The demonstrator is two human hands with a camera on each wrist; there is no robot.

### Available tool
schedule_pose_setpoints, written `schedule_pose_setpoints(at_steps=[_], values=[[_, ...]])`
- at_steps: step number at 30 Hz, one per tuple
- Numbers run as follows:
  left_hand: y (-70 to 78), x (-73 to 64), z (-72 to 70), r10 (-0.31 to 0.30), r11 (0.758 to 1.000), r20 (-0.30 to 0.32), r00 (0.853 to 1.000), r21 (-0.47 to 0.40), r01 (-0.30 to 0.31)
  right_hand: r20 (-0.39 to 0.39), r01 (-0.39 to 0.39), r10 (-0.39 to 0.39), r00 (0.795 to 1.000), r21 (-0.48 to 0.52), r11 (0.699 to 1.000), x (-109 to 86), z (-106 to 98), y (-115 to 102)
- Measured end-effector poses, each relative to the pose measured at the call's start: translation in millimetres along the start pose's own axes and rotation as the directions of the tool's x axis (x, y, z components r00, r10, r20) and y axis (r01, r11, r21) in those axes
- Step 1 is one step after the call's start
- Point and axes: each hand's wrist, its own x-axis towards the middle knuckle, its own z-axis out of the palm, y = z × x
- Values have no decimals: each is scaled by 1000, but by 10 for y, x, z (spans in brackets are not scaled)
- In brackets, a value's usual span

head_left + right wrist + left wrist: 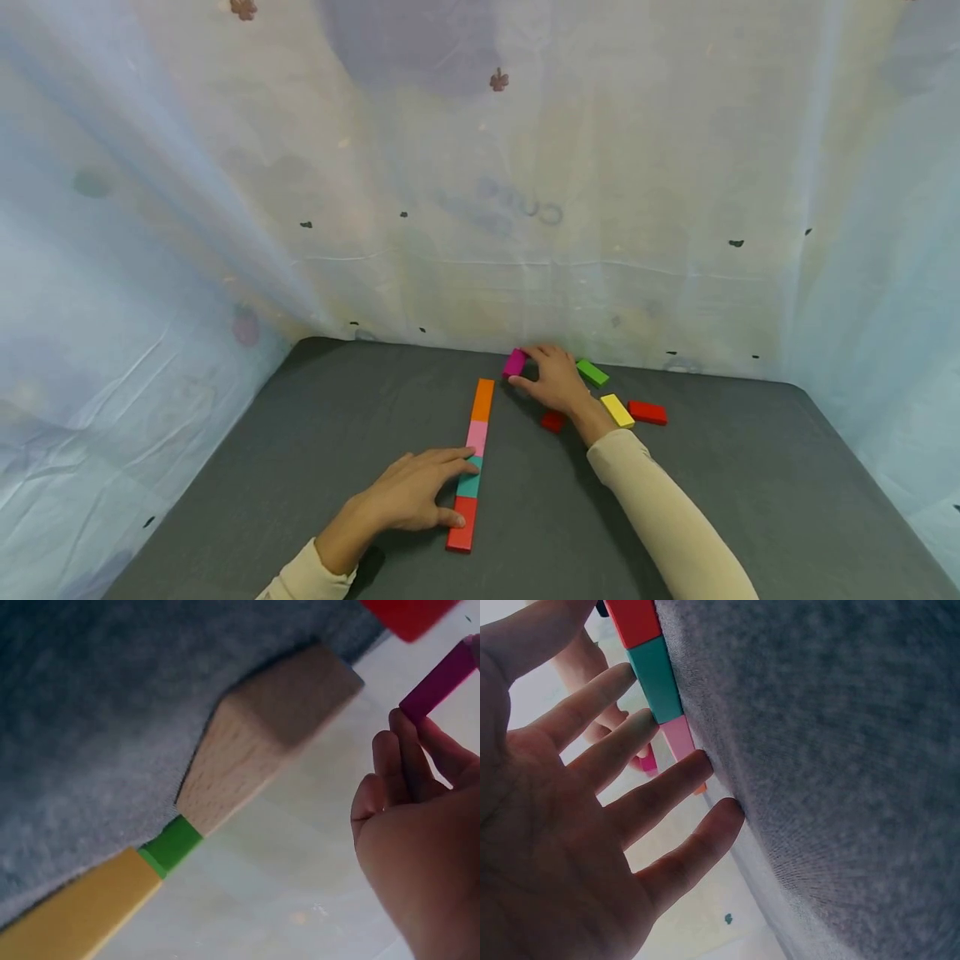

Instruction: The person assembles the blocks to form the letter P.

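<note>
A straight row of blocks lies on the dark table: orange, pink, teal and red. My left hand is spread over the near part of this row, thumb by the red block and fingertips at the teal one. In the left wrist view its fingers are fairly straight, reaching to the blocks' side. Farther out, my right hand pinches a magenta block between thumb and fingers, beyond the orange end of the row. The right wrist view shows the magenta block raised at the fingertips.
Loose blocks lie around the right forearm: green, yellow, red and a dark red one. A plain wooden block shows in the right wrist view. A pale patterned curtain hangs behind the table.
</note>
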Motion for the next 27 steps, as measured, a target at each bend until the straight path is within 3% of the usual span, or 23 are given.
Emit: schedule_pose_setpoints(at_steps=[11, 27], values=[[-7, -5, 5, 6, 1000, -7, 1000, -5, -6, 25, 17, -19, 1000, 65, 998, -41, -55, 167], [-12, 7, 2, 11, 1000, -3, 1000, -3, -11, 15, 36, -37, 999, 64, 997, 38, -10, 191]])
